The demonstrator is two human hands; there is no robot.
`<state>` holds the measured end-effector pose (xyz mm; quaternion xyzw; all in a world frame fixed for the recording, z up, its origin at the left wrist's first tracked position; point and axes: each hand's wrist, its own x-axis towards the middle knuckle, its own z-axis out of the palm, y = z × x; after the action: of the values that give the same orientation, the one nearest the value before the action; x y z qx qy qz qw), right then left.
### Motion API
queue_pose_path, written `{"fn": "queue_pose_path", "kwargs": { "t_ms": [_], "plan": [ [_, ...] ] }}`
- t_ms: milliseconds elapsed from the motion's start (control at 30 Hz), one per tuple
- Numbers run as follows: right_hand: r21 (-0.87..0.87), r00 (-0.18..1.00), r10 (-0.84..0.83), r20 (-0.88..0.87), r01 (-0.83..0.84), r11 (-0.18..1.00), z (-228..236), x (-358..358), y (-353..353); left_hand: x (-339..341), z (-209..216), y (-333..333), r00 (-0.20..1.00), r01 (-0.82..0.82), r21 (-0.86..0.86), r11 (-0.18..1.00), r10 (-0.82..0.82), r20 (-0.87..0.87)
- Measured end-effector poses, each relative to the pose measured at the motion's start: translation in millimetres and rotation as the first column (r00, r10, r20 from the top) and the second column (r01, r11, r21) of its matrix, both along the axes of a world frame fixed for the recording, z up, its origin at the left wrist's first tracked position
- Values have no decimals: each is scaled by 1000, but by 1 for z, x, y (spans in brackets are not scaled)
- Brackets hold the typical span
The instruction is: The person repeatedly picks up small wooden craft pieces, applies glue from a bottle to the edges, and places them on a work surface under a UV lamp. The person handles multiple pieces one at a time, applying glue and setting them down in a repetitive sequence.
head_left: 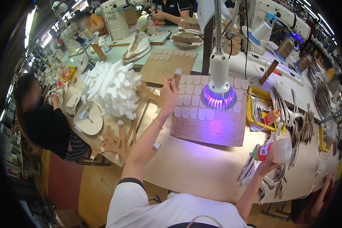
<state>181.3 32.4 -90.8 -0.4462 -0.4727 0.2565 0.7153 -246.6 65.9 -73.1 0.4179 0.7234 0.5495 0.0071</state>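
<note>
My left hand [169,93] reaches out over the left edge of a brown board [212,131]. Pinched in its fingers is a short tan strap end [177,77] with a white rounded tip. Rows of small white rounded pads [186,112] lie on the board. At the right, my right hand [269,164] is closed around a translucent squeeze bottle [280,150] with a red and green label. The bottle lies tilted on its side in the air, nozzle to the left, above a bunch of straps [249,170].
A lamp [219,91] glowing violet hangs low over the board. Left of it rise a heap of white foam pieces [112,89] and tan strap parts [110,140]. A yellow basket [260,95] holds an orange-capped bottle [271,116]. Other people sit at sewing machines [116,22] beyond.
</note>
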Motion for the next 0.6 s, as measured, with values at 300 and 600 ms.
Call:
{"fn": "queue_pose_path", "kwargs": {
  "t_ms": [300,600],
  "plan": [
    [21,992,-106,69,105,994,1,10,-4,-11,-4,20,982,-184,-54,981,181,-53],
    [17,980,-161,113,161,987,12,6,-12,-33,-30,49,986,-114,-59,992,120,112]
  ]
}}
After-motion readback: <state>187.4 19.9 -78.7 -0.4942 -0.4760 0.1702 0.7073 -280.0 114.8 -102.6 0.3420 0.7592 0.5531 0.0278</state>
